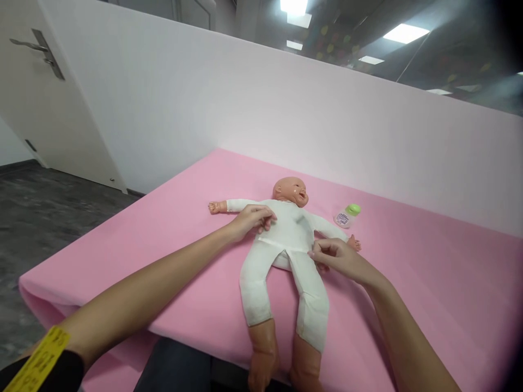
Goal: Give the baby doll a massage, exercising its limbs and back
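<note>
A baby doll [292,226] with a white cloth body and bare plastic head, hands and feet lies on its back, its head turned to the right. My left hand [252,220] rests against the left side of its chest, fingers curled in; what is under them is hidden. At the right side of the doll's waist, my right hand [337,256] is closed, thumb and forefinger pinched at the edge of the white cloth. Its other fingers are partly hidden below.
Pink cloth [196,196] covers the table. A small clear bottle [344,218] with a green cap lies tilted beyond the doll's right-hand arm. A white partition [229,98] borders the far side. At left are a door [69,120] and a dark floor [61,207].
</note>
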The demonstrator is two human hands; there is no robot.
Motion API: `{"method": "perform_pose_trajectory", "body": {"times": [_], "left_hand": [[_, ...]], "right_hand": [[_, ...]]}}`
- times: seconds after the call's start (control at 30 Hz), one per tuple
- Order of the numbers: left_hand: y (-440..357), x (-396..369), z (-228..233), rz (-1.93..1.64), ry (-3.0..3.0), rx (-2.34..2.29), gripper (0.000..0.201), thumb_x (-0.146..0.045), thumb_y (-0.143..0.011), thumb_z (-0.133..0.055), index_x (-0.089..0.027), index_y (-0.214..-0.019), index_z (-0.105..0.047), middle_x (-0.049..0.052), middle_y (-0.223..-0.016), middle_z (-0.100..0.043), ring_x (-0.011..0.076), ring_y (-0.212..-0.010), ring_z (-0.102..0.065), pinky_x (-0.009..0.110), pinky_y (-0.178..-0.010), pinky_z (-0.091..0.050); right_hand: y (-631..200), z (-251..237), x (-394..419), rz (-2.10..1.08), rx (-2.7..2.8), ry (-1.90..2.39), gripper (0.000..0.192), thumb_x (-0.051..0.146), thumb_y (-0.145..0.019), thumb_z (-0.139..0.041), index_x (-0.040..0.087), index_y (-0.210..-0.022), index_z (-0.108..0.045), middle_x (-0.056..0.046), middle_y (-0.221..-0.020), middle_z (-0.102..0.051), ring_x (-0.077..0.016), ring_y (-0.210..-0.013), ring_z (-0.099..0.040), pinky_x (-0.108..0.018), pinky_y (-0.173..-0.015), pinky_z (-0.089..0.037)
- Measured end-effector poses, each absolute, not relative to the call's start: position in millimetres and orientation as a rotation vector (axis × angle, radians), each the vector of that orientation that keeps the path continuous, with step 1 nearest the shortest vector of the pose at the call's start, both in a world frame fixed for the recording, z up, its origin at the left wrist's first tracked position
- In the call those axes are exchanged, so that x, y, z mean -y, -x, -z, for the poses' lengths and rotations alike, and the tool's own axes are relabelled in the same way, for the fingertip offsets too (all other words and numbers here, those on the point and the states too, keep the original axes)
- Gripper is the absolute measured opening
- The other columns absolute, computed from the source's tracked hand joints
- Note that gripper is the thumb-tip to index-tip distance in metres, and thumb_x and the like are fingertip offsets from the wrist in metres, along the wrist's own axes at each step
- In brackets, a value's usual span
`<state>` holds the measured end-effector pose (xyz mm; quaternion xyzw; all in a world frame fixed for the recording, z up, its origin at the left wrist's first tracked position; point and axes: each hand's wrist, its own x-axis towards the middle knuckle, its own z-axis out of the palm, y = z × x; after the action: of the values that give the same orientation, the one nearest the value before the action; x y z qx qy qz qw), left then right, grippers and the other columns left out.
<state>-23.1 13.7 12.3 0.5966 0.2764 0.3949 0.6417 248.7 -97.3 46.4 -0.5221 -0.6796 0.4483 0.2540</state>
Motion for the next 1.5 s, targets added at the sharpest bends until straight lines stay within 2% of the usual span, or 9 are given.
{"method": "perform_pose_trajectory", "body": {"times": [0.13,0.23,0.3,0.4,0.57,0.67,0.77,1.1,1.5], "left_hand": [[22.5,-18.6,-1.1,-1.141,-1.321,-0.863,0.039,-0.022,-0.081,-0.063,-0.019,-0.120,-0.064,0.006,-0.097,-0.069,0.0099,-0.060,-0.057,0.020,-0.048,-0.040],[26.2,-21.8,3.0,-1.174,-1.411,-0.960,0.056,-0.019,-0.081,-0.058,-0.022,-0.137,-0.057,0.005,-0.096,-0.070,0.0139,-0.063,-0.062,0.023,-0.052,-0.046],[29.4,-25.3,4.4,-1.177,-1.462,-1.007,0.061,-0.018,-0.081,-0.057,-0.021,-0.143,-0.053,0.006,-0.097,-0.072,0.0159,-0.065,-0.064,0.027,-0.058,-0.050],[33.6,-31.5,6.3,-1.175,-1.521,-1.078,0.064,-0.018,-0.081,-0.056,-0.019,-0.146,-0.051,0.008,-0.104,-0.072,0.0176,-0.066,-0.067,0.032,-0.068,-0.056],[36.2,-36.8,8.4,-1.211,-1.770,-1.216,0.044,-0.018,-0.082,-0.056,-0.016,-0.125,-0.068,0.012,-0.127,-0.068,0.0257,-0.104,-0.069,0.039,-0.096,-0.055],[35.9,-34.3,7.2,-1.182,-1.964,-1.253,0.039,-0.020,-0.084,-0.056,-0.017,-0.120,-0.071,0.011,-0.132,-0.065,0.0283,-0.117,-0.064,0.042,-0.106,-0.050],[35.8,-29.8,4.9,-1.099,-2.076,-1.296,0.042,-0.021,-0.086,-0.055,-0.019,-0.125,-0.071,0.011,-0.133,-0.065,0.0284,-0.115,-0.065,0.041,-0.101,-0.052],[36.8,-28.3,2.2,-0.886,-2.225,-1.387,0.057,-0.029,-0.091,-0.053,-0.019,-0.148,-0.055,0.013,-0.161,-0.044,0.0361,-0.143,-0.048,0.049,-0.113,-0.046],[36.4,-24.8,6.4,-0.926,-2.264,-1.314,0.047,-0.031,-0.093,-0.051,-0.025,-0.138,-0.063,0.009,-0.142,-0.058,0.0317,-0.119,-0.063,0.043,-0.095,-0.054]], "right_hand": [[-242.5,-68.4,117.2,-1.161,2.015,1.355,0.023,0.043,-0.083,-0.081,0.022,-0.088,-0.073,-0.002,-0.088,-0.066,-0.0159,-0.072,-0.058,-0.028,-0.065,-0.050],[-236.5,-82.5,129.7,-1.221,2.190,1.233,0.031,0.037,-0.082,-0.084,0.028,-0.110,-0.075,-0.005,-0.110,-0.067,-0.0174,-0.082,-0.062,-0.031,-0.076,-0.055],[-232.4,-89.9,136.9,-1.276,2.330,1.116,0.036,0.033,-0.082,-0.083,0.031,-0.117,-0.075,-0.006,-0.122,-0.067,-0.0227,-0.102,-0.065,-0.038,-0.094,-0.055],[-227.3,-95.2,145.8,-1.299,2.463,1.060,0.040,0.026,-0.083,-0.079,0.034,-0.122,-0.074,-0.005,-0.134,-0.065,-0.0278,-0.128,-0.058,-0.045,-0.112,-0.046],[-219.8,-91.0,158.1,-1.133,2.626,1.109,0.053,0.014,-0.083,-0.068,0.038,-0.130,-0.070,-0.004,-0.144,-0.060,-0.0298,-0.132,-0.053,-0.048,-0.110,-0.047],[-213.9,-84.3,165.8,-0.954,2.721,1.129,0.059,0.011,-0.082,-0.065,0.040,-0.133,-0.067,-0.003,-0.143,-0.061,-0.0311,-0.125,-0.054,-0.051,-0.106,-0.048],[-206.9,-77.4,171.8,-0.795,2.776,1.166,0.061,0.010,-0.080,-0.064,0.040,-0.132,-0.067,-0.004,-0.139,-0.063,-0.0320,-0.118,-0.054,-0.053,-0.105,-0.047],[-204.1,-86.7,167.4,-0.850,2.786,1.186,0.031,0.017,-0.085,-0.064,0.033,-0.111,-0.072,-0.004,-0.122,-0.066,-0.0298,-0.111,-0.056,-0.050,-0.105,-0.045],[-203.4,-78.7,172.1,-0.948,2.611,1.288,0.032,0.011,-0.088,-0.054,0.029,-0.110,-0.069,-0.002,-0.103,-0.073,-0.0219,-0.087,-0.067,-0.032,-0.080,-0.055]]}}
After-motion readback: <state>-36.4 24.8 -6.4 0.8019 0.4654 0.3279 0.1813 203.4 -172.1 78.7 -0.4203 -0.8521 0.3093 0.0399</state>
